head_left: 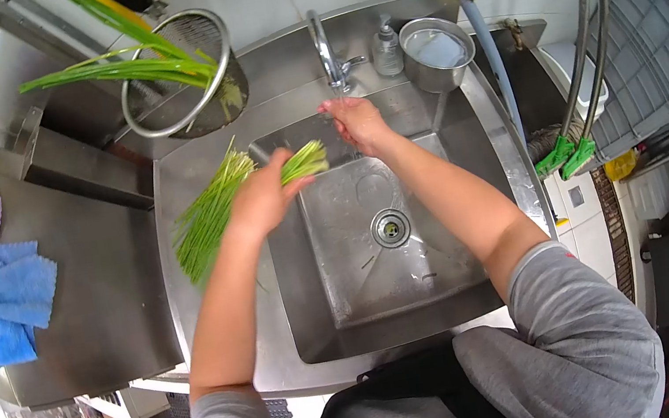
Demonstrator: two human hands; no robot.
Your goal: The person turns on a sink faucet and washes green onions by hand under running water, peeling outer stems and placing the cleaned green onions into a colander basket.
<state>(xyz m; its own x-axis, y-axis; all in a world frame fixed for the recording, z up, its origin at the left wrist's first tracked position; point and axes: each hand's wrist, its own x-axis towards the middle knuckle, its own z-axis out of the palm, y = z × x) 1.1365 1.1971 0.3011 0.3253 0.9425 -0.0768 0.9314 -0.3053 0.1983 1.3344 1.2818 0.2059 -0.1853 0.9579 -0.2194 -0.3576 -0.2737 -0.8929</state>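
My left hand [261,197] is closed around a bunch of chives [305,161], whose pale cut ends point right over the sink's left edge. More of the long green chives [207,222] lie on the steel drainboard beneath and left of that hand. Under the faucet [325,54], my right hand [357,126] is held palm up with its fingers loosely curled and nothing visible in them. A thin stream of water appears to fall by its fingers. Below both hands is the steel sink [350,296], wet, with a few green bits around the drain [391,228].
A mesh strainer basket [235,101] with long green leaves stands back left. A soap bottle [387,52] and a metal pot [435,77] stand behind the sink. Blue cloths [8,284] lie on the left counter. A wrapped hose [484,39] hangs at the right.
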